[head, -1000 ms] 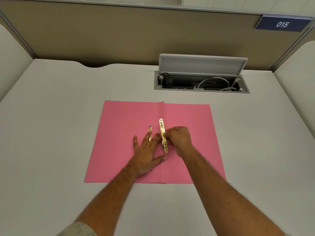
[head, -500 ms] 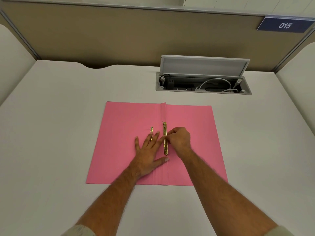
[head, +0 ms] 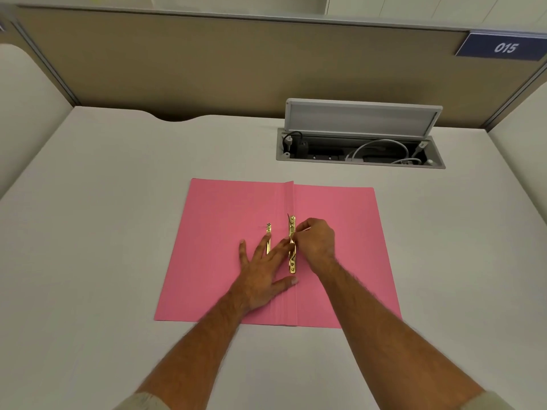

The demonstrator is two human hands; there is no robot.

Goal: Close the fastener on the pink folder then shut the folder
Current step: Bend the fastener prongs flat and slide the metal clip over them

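Note:
The pink folder (head: 225,232) lies open and flat on the white desk, spine running away from me. A gold metal fastener bar (head: 292,261) lies along the spine fold. A second gold strip (head: 268,232) sits a little to its left, partly under my fingers. My left hand (head: 263,273) presses flat on the left cover with fingers spread, fingertips reaching the bar. My right hand (head: 315,241) pinches the bar near its middle with thumb and fingertips; a thin prong sticks up at the bar's far end.
An open cable box (head: 359,149) with its lid raised and white cables inside is set into the desk beyond the folder. A tan partition (head: 236,63) closes the back, with a blue "015" sign (head: 503,47) at top right.
The gold bar has turned from lying flat with its face up to resting along the spine fold. My right hand has shifted slightly on it; my left hand stays pressed down.

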